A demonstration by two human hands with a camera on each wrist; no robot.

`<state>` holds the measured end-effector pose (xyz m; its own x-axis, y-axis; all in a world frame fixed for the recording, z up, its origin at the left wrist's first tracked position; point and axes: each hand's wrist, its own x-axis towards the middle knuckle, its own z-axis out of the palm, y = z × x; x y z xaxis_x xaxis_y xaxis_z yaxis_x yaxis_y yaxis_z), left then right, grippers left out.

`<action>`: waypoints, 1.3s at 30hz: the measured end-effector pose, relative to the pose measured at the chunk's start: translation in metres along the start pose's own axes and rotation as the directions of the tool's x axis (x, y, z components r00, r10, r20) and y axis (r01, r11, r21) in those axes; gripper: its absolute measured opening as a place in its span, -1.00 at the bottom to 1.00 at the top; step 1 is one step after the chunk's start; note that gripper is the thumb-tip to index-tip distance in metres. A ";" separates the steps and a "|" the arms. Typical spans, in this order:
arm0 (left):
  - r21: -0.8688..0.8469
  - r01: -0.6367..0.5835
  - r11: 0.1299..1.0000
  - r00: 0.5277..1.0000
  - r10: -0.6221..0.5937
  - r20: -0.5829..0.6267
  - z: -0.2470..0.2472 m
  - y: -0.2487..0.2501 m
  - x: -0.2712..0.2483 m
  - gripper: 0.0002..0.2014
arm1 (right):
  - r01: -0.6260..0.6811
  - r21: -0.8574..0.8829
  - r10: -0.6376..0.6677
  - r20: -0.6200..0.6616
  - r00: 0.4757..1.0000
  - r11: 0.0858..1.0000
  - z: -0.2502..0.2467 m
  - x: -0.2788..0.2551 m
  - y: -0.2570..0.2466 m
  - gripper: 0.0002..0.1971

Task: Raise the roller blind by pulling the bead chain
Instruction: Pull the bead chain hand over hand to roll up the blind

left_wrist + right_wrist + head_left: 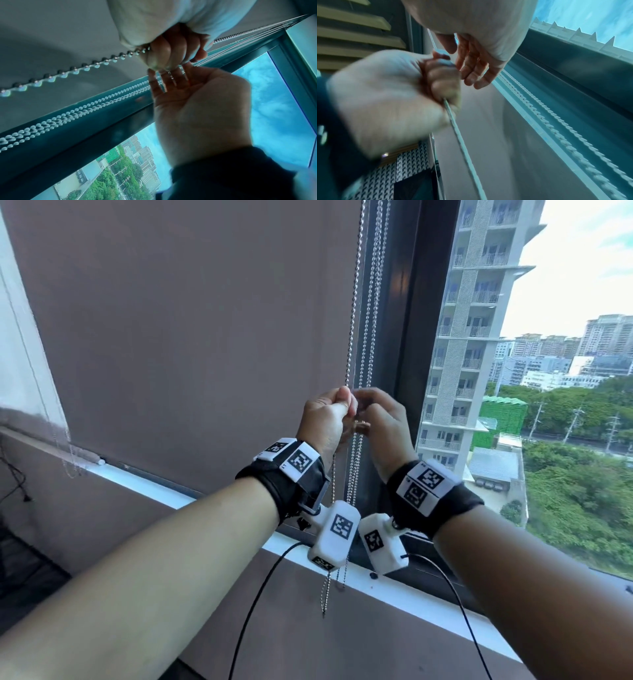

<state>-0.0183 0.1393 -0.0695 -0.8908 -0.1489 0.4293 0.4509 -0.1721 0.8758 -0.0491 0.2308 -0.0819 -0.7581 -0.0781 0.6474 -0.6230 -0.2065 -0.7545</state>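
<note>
A: What is seen first?

B: A grey-brown roller blind [191,330] is seen lowered over the left pane, down to the white sill [394,587]. To its right a dark window frame [414,313] is seen, with a tall building [479,313] behind the uncovered glass.

A: Where is the bead chain found?

B: The bead chain [352,302] is hung along the blind's right edge, just beside two more strands [375,302] against the frame. Its lower loop is seen dangling past the sill.

A: How is it held?

B: The chain is gripped in the left hand [325,419], whose fingers [164,54] are curled tightly round it. The right hand [383,422] is raised just beside the left; its fingers [471,63] are seen loosely bent, with nothing gripped in them.

A: Are any containers shown?

B: None is shown. Black straps with white camera blocks are worn on both wrists.
</note>
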 end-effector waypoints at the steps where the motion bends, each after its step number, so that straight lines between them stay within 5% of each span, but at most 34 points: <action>1: -0.004 0.008 1.000 1.000 -0.008 -0.009 -0.002 -0.001 -0.001 -0.59 | 0.012 0.002 -0.012 -0.011 1.000 1.000 0.002 0.004 -0.006 -0.68; 14: -0.043 0.014 0.999 0.999 -0.012 0.053 -0.010 -0.024 -0.024 -0.51 | -0.110 0.186 0.102 0.050 0.993 0.976 0.041 0.038 -0.072 -0.58; 20: -0.061 0.085 0.995 0.993 -0.080 0.086 -0.013 -0.029 -0.032 -0.63 | -0.141 0.117 0.139 0.024 0.990 0.983 0.046 0.029 -0.066 -0.55; 29: 0.144 0.095 0.985 0.990 -0.109 0.088 -0.029 -0.046 -0.041 -0.58 | -0.137 0.094 0.136 0.018 0.991 0.986 0.046 0.007 -0.042 -0.56; 32: 0.171 0.091 0.981 0.991 -0.105 0.077 -0.030 -0.039 -0.036 -0.69 | -0.121 0.126 0.121 0.014 0.993 0.985 0.046 0.002 -0.036 -0.55; 39: 0.011 0.028 1.000 0.999 -0.028 -0.034 -0.032 -0.022 -0.007 -0.64 | -0.019 -0.023 0.018 -0.024 1.000 1.000 0.038 -0.005 -0.011 -0.55</action>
<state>-0.0201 0.1128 -0.0987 -0.9006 -0.1766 0.3972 0.4250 -0.1658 0.8899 -0.0312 0.1960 -0.0725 -0.7736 -0.0585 0.6310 -0.6132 -0.1822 -0.7686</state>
